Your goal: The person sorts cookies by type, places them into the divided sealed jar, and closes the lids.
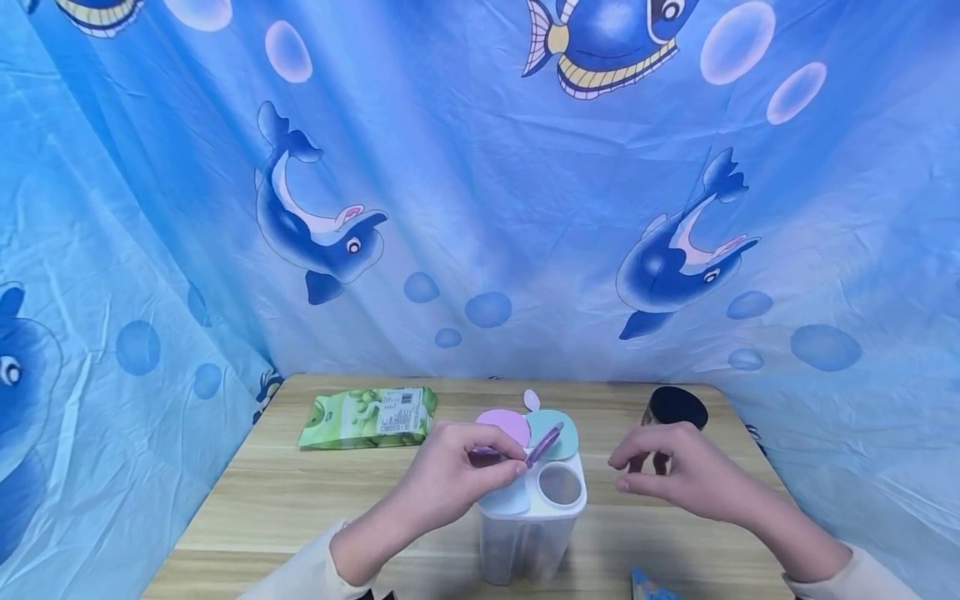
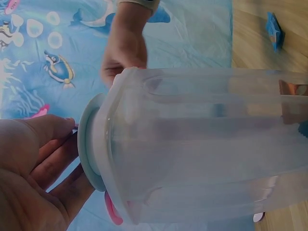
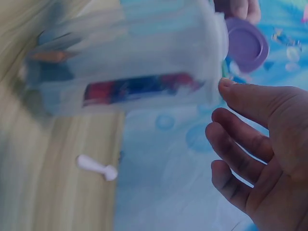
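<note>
A tall clear plastic container [image 1: 528,542] with a white top stands in front of me. Pink [image 1: 504,423], green [image 1: 564,427] and pale blue [image 1: 504,500] round lids sit on its top; the front-right hole [image 1: 560,484] is uncovered. My left hand [image 1: 457,467] pinches a purple lid [image 3: 248,45] by its edge, tilted up beside that hole. To the right of the container hovers my right hand [image 1: 682,467], fingers loosely bent and holding nothing. In the right wrist view, a red-and-blue item [image 3: 139,90] shows through the container wall; whether it lies inside, I cannot tell.
A green wipes-like packet [image 1: 367,418] lies at the back left of the wooden table [image 1: 300,508]. A black-lidded jar [image 1: 678,407] stands behind my right hand. Behind the container is a small white spoon [image 1: 531,400]. A blue item [image 1: 651,587] lies at the near edge.
</note>
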A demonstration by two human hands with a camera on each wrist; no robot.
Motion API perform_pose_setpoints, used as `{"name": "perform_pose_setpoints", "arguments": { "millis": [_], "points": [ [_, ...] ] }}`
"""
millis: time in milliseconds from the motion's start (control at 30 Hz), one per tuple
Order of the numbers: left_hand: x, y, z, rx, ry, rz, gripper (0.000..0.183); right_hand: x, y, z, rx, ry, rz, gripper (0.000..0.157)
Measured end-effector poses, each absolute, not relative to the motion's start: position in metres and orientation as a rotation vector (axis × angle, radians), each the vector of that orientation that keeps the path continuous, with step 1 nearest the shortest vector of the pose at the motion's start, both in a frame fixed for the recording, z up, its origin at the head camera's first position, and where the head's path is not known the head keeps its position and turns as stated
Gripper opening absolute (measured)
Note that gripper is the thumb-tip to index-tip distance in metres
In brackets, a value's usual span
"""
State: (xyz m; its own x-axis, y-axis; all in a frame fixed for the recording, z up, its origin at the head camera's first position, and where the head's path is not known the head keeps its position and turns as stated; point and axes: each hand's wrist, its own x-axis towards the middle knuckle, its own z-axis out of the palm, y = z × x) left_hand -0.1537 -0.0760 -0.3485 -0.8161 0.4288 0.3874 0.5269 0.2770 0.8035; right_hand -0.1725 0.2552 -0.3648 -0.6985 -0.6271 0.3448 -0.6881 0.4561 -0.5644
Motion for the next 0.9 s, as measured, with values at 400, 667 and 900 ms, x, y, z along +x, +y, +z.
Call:
{"name": "perform_pose_setpoints", "arguments": {
  "millis": [400,667,900],
  "points": [
    [-0.154,-0.077,-0.348,-0.922,-2.431,-1.600,0.008,-0.164,0.301,-0.426,0.974,-2.810,1.238,0.013],
    [-0.153,-0.077,-0.348,-0.919,-2.430,-1.618,0.009,-0.161,0.317,-0.470,0.974,-2.854,1.334,0.011],
    [-0.153,-0.076,-0.348,-0.914,-2.421,-1.629,0.008,-0.158,0.325,-0.502,0.993,-2.928,1.636,0.014]
  ]
}}
